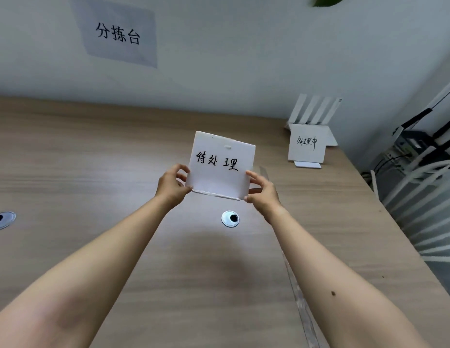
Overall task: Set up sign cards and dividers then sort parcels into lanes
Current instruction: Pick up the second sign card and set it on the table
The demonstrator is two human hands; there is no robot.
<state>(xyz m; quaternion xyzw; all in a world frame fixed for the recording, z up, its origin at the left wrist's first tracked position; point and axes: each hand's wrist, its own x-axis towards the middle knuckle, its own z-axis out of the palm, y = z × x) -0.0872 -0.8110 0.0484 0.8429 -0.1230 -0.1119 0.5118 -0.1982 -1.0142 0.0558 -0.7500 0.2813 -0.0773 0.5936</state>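
The left hand (172,187) pinches the lower left corner of a white sign card (220,169), with the thumb on the front and the fingers curled behind the edge. The right hand (261,192) pinches the lower right corner in the same way. Both hands are closed on this card. The card is in the middle of the frame, upright and tilted a little, with black handwritten characters facing the person. Along its lower edge there is a narrow folded foot. I cannot tell if this foot touches the table (93,151) or is just above it.

Just below the card, in the wooden table top, there is a round silver cable hole (230,218). A second cable hole (2,219) is at the left edge of the frame. To the right of the hands, well apart from them, a second sign card (307,143) stands on the table, also with handwriting. Directly behind it is a white router (314,109) with its antennas up, close to the wall. In the upper left of the frame a paper sheet (118,33) with printed characters is on the wall. At the right edge, beyond the table, there are dark cables (420,172).
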